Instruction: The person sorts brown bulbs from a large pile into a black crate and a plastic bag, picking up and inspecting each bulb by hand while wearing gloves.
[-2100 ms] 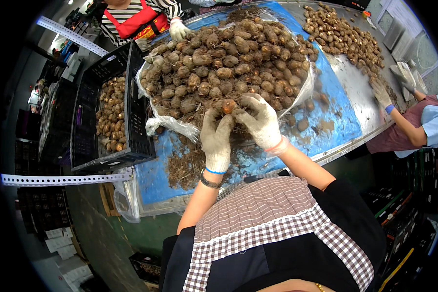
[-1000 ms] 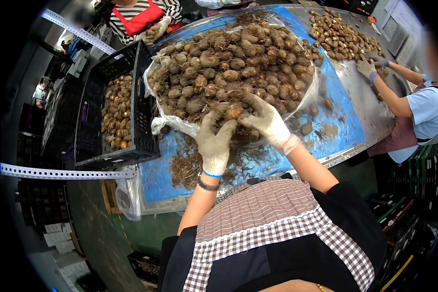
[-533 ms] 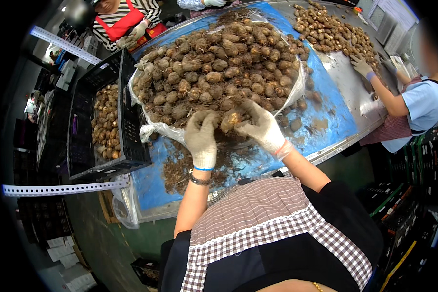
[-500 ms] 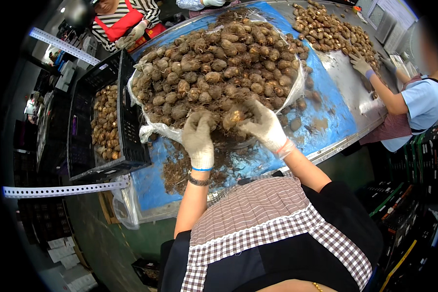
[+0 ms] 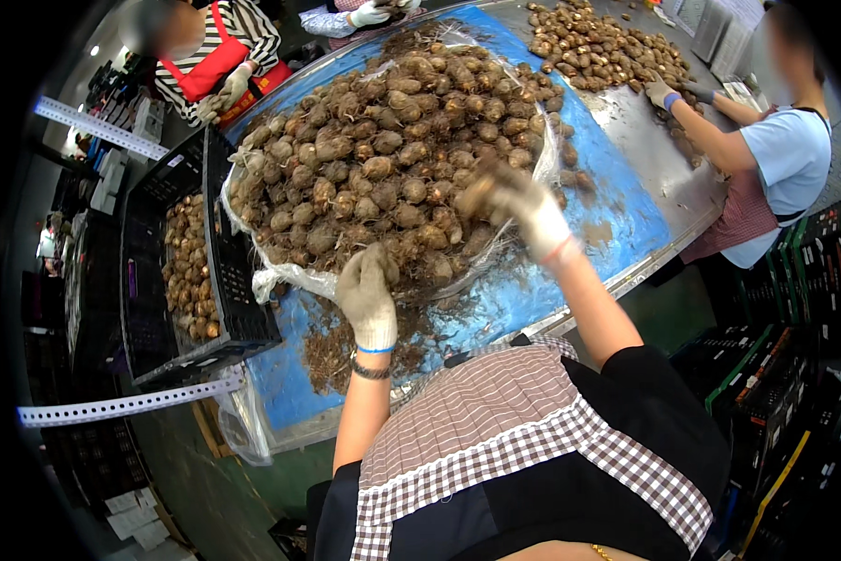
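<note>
White-gloved right hand (image 5: 525, 209) swings clear of the left hand (image 5: 367, 297) over heaped brown tubers (image 5: 377, 168).
We find the two hands, lately together at one tuber, now apart, and judge that joint handling ended. The right hand is motion-blurred over the heap's right side; we cannot tell whether its fingers hold the brown blur at their tips. The left fingers curl narrow at the heap's near edge, grip unconfirmed. Tubers rest on white plastic (image 5: 299, 279) over a blue sheet (image 5: 626, 208).

Downward fisheye view from head height
</note>
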`<state>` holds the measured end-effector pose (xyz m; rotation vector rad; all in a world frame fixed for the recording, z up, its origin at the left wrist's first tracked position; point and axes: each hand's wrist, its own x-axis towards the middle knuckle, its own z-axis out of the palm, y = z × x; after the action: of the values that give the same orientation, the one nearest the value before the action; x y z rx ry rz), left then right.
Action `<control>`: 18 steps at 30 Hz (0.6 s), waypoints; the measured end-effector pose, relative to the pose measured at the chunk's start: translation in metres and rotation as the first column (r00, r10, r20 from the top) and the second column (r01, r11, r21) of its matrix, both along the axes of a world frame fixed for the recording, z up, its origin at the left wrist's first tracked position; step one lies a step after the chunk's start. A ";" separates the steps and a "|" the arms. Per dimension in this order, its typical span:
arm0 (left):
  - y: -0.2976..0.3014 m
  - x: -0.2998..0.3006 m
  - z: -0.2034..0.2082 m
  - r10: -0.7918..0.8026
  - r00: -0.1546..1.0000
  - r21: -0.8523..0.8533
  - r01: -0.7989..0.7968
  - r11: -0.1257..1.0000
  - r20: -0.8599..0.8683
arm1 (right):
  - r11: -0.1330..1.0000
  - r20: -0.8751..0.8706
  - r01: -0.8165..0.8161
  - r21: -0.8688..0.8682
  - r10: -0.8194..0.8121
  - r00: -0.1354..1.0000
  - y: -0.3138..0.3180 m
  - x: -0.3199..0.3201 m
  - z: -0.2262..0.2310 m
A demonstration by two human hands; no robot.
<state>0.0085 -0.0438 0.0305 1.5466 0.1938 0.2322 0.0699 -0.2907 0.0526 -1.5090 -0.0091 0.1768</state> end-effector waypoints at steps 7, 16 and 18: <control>-0.005 -0.008 0.001 0.045 0.987 0.341 -0.095 0.935 0.153 | 0.899 0.040 0.432 -0.069 -0.430 0.902 -0.098 0.090 -0.044; -0.018 -0.007 0.018 0.019 0.965 0.608 -0.179 0.774 0.260 | 0.371 0.483 0.486 -0.791 -0.108 0.869 -0.089 0.103 -0.079; -0.019 -0.005 0.022 0.018 0.974 0.559 -0.144 0.817 0.226 | 0.566 0.497 0.509 -0.648 -0.191 0.846 -0.079 0.091 -0.078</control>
<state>0.0031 -0.0632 0.0523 2.1020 0.0158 0.5619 0.1613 -0.3694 -0.0256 -2.3547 0.0805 -0.5305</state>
